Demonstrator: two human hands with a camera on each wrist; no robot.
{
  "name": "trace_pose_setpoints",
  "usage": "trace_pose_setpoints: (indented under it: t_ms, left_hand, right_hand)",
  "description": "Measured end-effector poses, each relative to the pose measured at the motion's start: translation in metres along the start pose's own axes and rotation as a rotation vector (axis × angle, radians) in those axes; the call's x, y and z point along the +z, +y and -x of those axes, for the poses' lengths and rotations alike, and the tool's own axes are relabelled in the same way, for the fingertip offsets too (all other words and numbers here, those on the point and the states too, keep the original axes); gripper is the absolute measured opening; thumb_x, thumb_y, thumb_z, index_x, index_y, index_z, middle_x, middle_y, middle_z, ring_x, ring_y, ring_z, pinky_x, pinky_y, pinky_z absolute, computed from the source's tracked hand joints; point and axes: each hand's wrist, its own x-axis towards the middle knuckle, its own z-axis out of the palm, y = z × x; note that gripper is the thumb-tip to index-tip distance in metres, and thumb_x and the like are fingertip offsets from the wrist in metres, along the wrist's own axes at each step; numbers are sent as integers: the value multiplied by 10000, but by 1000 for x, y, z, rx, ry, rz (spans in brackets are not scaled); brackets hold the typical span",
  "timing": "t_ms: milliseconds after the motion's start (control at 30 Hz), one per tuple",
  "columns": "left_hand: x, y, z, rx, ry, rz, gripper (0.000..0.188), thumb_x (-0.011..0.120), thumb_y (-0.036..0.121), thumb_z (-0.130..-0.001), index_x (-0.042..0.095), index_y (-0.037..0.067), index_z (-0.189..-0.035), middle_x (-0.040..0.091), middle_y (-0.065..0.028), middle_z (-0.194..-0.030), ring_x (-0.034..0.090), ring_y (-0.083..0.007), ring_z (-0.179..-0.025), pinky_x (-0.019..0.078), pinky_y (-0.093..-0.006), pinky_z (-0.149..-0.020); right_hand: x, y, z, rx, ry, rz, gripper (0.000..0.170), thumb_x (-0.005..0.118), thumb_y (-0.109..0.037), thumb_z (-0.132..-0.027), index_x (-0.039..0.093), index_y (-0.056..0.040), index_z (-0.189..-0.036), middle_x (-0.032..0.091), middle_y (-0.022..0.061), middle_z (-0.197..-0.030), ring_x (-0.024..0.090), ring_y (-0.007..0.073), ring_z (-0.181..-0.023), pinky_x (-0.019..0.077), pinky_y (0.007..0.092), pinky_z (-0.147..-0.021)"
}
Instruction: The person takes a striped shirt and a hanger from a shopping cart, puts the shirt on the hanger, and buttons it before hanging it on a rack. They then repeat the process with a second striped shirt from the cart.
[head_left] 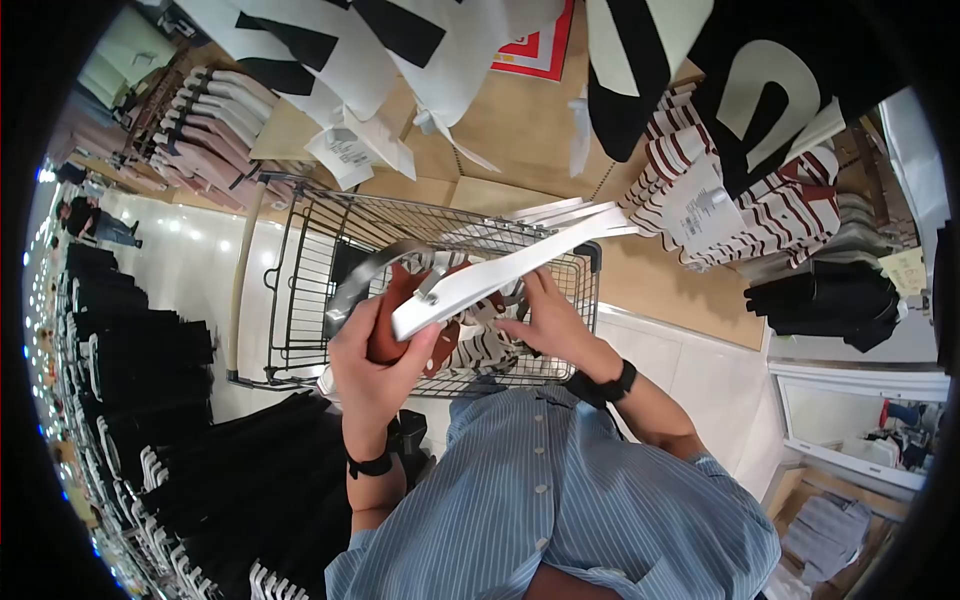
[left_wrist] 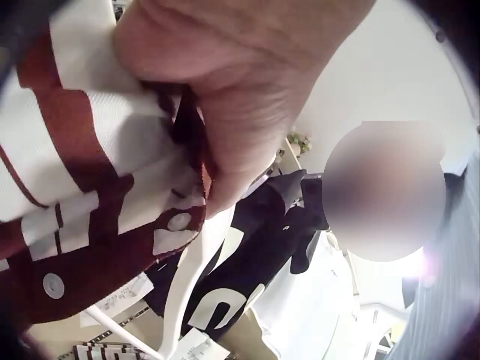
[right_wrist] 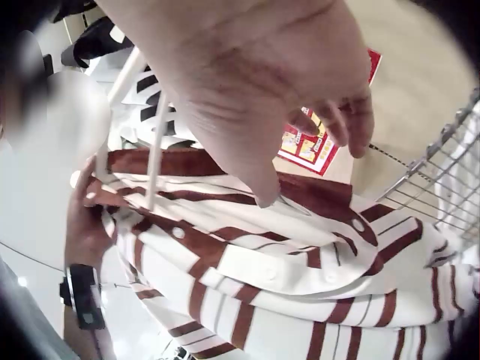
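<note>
My left hand (head_left: 378,350) grips the reddish-brown collar of a white shirt with brown stripes (right_wrist: 300,300), and a white hanger (head_left: 510,268) slants up to the right from beside its thumb. In the left wrist view, the thumb presses on the brown buttoned edge (left_wrist: 112,274) of the cloth. My right hand (head_left: 555,322) hovers at the shirt's other side, fingers apart and loosely bent. Its thumb tip overlaps the collar in the right wrist view, and nothing is gripped between its fingers. The shirt's lower part hangs over the cart.
A wire shopping cart (head_left: 300,335) stands in front of me. Similar striped shirts (head_left: 760,215) and black-and-white garments (head_left: 400,40) hang ahead. Racks of black clothes (head_left: 250,490) line the left, and a shelf with a folded black garment (head_left: 830,305) is at right.
</note>
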Motion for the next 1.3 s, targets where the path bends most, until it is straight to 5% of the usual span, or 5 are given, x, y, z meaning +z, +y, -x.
trace_pose_setpoints:
  t_ms: [567,700,933,1100,1300]
  left_hand:
    - [-63,-65,25,-36,-47,51,239,808,81,-729,590,4,-787,497,33,-679,399,-40,-612,310,-207,-532]
    - [-36,-57,12,-138,70,-138,237,809,64,-725,646,-24,-873,444,11,-646,382,-61,-580,307,-222,-506]
    - [-16,-46,2,21,9,-84,356,828,124,-691,635,-25,-949,564,-52,-719,497,-132,-634,415,-260,-585]
    - [-45,-35,1,-32,-70,96,413,847,143,-637,653,-27,-959,661,-102,-838,623,-165,-712,469,-261,-628]
    - [-39,-41,-15,395,-315,-25,500,871,215,-581,652,-37,-953,636,-106,-777,607,-238,-668,458,-311,-589]
  right_hand:
    - [-114,4,-41,605,63,-502,219,578,-41,-854,602,36,-1058,653,61,-741,530,80,-556,424,251,-492]
    - [-116,-30,-30,382,118,-165,214,587,-41,-841,578,-1,-1051,642,89,-704,572,127,-553,446,301,-502]
    - [-125,-113,-3,50,-919,-375,420,708,-132,-851,542,-35,-1224,690,107,-980,662,205,-716,529,305,-677]
    - [-146,-79,-14,-247,-66,310,624,788,-170,-715,562,-39,-1282,681,67,-1000,640,284,-954,497,391,-835]
    - [-103,-64,-4,-402,-242,381,347,652,-36,-715,592,3,-1055,643,110,-966,643,260,-872,525,380,-773]
